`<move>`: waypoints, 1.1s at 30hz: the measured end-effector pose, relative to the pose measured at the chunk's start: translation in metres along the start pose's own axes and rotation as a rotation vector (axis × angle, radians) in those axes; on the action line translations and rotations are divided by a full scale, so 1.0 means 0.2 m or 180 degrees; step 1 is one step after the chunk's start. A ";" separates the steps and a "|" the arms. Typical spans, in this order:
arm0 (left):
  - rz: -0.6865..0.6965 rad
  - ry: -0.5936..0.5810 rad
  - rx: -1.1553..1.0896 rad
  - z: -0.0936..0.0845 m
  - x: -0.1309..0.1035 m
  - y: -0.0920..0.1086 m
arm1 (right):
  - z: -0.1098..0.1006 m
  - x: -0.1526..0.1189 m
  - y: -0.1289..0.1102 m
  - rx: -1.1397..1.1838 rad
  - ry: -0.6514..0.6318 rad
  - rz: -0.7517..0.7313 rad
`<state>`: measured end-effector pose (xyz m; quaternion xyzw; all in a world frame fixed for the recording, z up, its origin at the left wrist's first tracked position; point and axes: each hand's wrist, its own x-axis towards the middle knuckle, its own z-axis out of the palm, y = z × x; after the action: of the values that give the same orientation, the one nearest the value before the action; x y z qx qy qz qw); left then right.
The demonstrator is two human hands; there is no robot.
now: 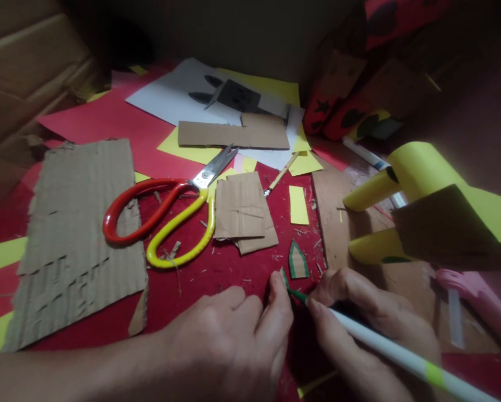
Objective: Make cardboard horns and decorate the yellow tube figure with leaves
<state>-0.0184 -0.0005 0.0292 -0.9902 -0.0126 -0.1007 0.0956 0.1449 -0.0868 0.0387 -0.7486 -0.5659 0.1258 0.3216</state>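
Right fingers: my right hand [371, 329] has the white marker [384, 341] pinched near its green tip, nib slanting down toward the left hand
Left fingers: my left hand [246, 329] is curled up, fingers close together, with a small green-edged piece [282, 274] poking out at a fingertip. Can't tell from my end if it's pinched or just pressed down, most of it is hidden
Marker nib: right by that piece, can't tell if it's touching
Pointy cutout [299, 263]: cardboard, outlined in green, lying flat just beyond both hands
Yellow strip [299, 205]: just past the cutout
Cardboard squares [244, 209]: overlapping, left of the strip
Scissors [205, 175]: blades slightly parted, red and yellow handles, red one overlapping the big cardboard sheet [78, 223]
Yellow paper model [421, 167]: off to the right, beyond my right hand
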 end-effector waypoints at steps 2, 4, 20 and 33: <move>-0.0062 0.0082 0.0014 0.01 0.00 0.00 | 0.00 0.00 0.00 0.0111 -0.0051 0.0047; -0.0072 0.0101 -0.0004 0.01 0.00 0.00 | 0.01 -0.01 0.00 0.0223 0.0004 0.0144; 0.0002 -0.0046 -0.0004 -0.02 0.00 0.00 | 0.01 0.02 -0.01 0.0013 0.0116 -0.0068; -0.0004 -0.0167 -0.0196 -0.01 0.00 0.00 | -0.04 -0.03 0.06 0.0344 -0.0270 0.0109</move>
<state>-0.0196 -0.0018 0.0304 -0.9950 -0.0126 -0.0751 0.0646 0.1568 -0.0968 0.0365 -0.7337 -0.5586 0.1933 0.3351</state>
